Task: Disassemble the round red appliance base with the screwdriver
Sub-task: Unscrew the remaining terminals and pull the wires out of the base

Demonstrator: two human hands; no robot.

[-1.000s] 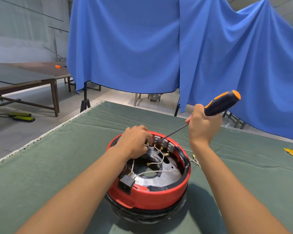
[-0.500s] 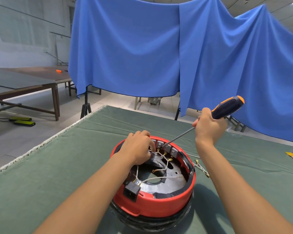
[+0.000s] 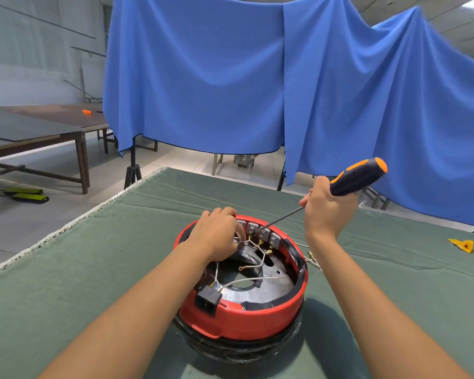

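The round red appliance base (image 3: 246,318) lies upside down on the green table cover, its open inside showing a grey metal plate, white wires and a black socket at the front rim. My left hand (image 3: 216,236) rests on the far left inner rim, fingers curled down onto the wires by the row of grey terminal blocks (image 3: 260,232). My right hand (image 3: 326,212) grips the screwdriver (image 3: 356,176) by its black and orange handle. Its metal shaft slants down to the left, with the tip at the terminal blocks.
The green table cover (image 3: 93,269) ends at a frayed white edge on the left. A yellow scrap (image 3: 461,244) lies at the right. Loose wire ends (image 3: 312,258) poke out beside the base. Blue cloth (image 3: 230,77) hangs behind; wooden tables (image 3: 39,132) stand far left.
Both hands stay at the far rim of the base. The screwdriver keeps its slant with the tip at the terminals; the camera has shifted slightly.
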